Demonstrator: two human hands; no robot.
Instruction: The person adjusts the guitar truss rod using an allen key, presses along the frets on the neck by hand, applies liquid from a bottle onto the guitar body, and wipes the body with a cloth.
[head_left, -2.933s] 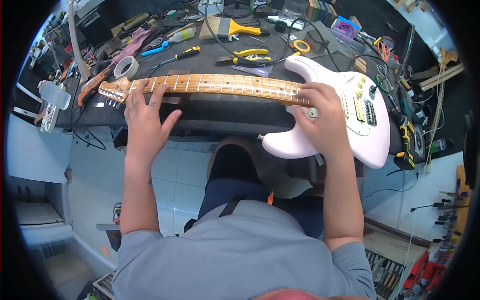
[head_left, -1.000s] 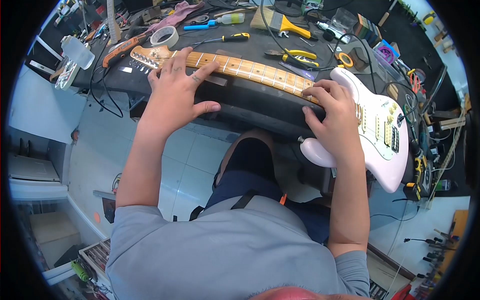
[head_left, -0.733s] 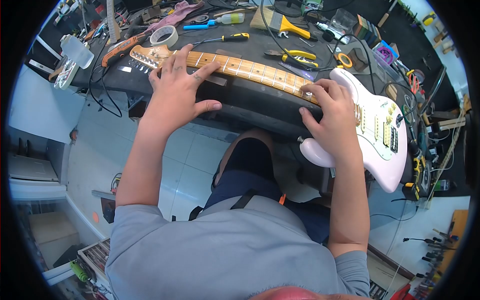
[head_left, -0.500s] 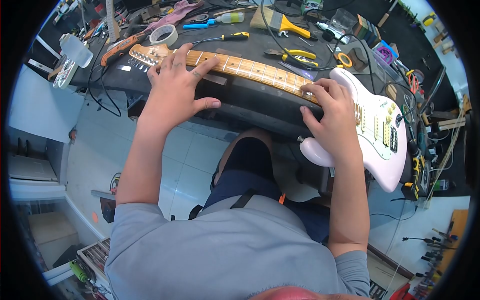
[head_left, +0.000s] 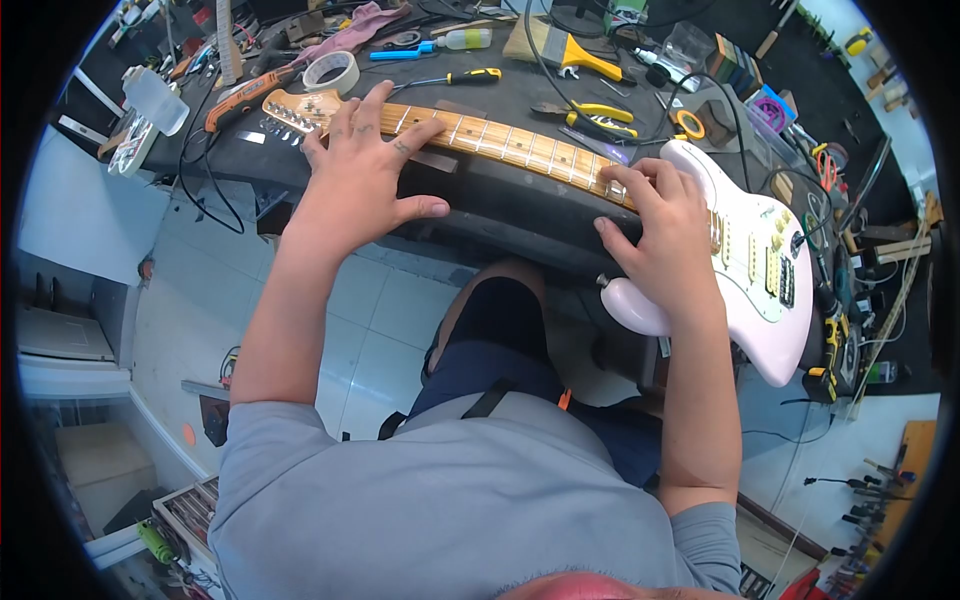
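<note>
A pale pink electric guitar (head_left: 790,345) lies face up on the dark workbench (head_left: 480,205), headstock to the left and body to the right. My left hand (head_left: 355,190) rests its spread fingers on the fretboard near the headstock, thumb stretched out to the right. On the upper end of the neck, beside the body, are the fingertips of my right hand (head_left: 665,230); its fingers are slightly bent and apart, and the thumb is off the neck. Neither hand is wrapped round the guitar. A black cable (head_left: 743,155) runs over the bench to the guitar's controls.
Behind the neck lie yellow pliers (head_left: 605,120), a screwdriver (head_left: 470,77), a wide brush (head_left: 570,50) and a roll of tape (head_left: 330,72). An orange knife (head_left: 245,97) is left of the headstock. A yellow-black tool (head_left: 825,380) sits right of the body.
Since the oldest frame, the guitar and both hands appear shifted to the right and tilted as the view turned. Over the last second, only slight finger and thumb shifts show.
</note>
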